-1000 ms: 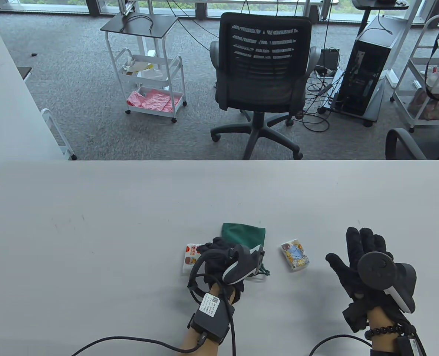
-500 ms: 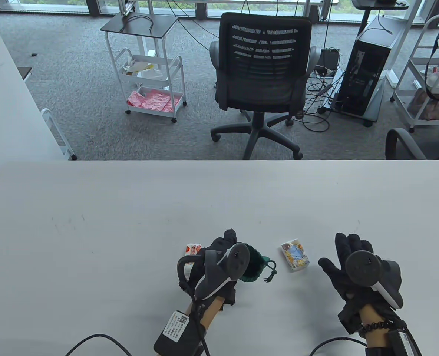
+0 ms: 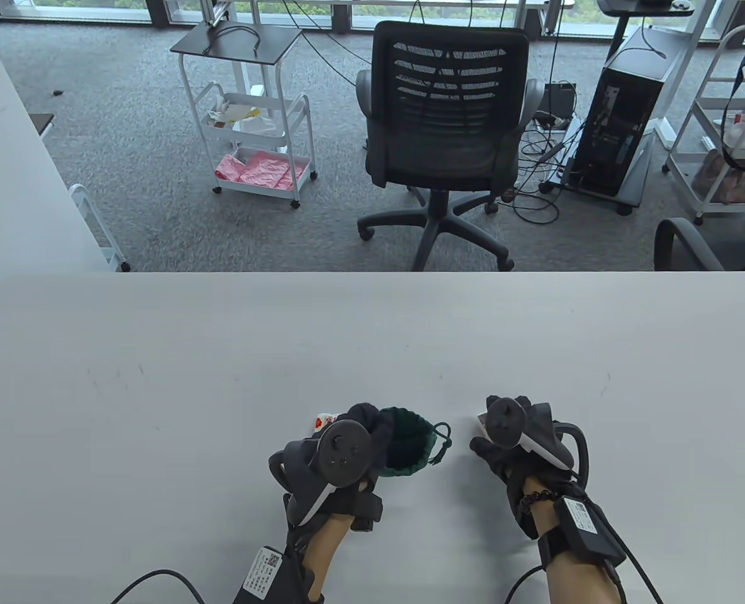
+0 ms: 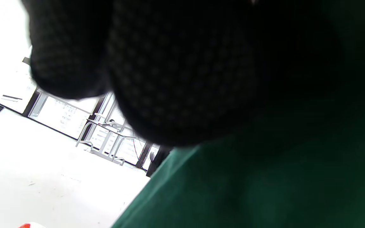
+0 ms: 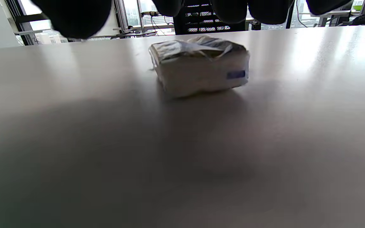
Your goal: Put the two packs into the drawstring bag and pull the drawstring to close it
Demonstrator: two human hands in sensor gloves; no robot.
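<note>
My left hand grips the dark green drawstring bag and holds it up off the table with its mouth open. The cord hangs at the bag's right. In the left wrist view, gloved fingers and green cloth fill the frame. A red-and-white pack peeks out behind my left hand. My right hand hovers over the blue-and-yellow pack, hiding most of it in the table view. That pack lies flat on the table, with the fingertips above it and not touching.
The grey table stretches wide to the left and far side. Cables run from both wrists to the near edge. A black office chair stands beyond the far edge.
My left hand lifted and turned the bag so its mouth opens upward. My right hand moved left from the open table to a spot above the blue-and-yellow pack.
</note>
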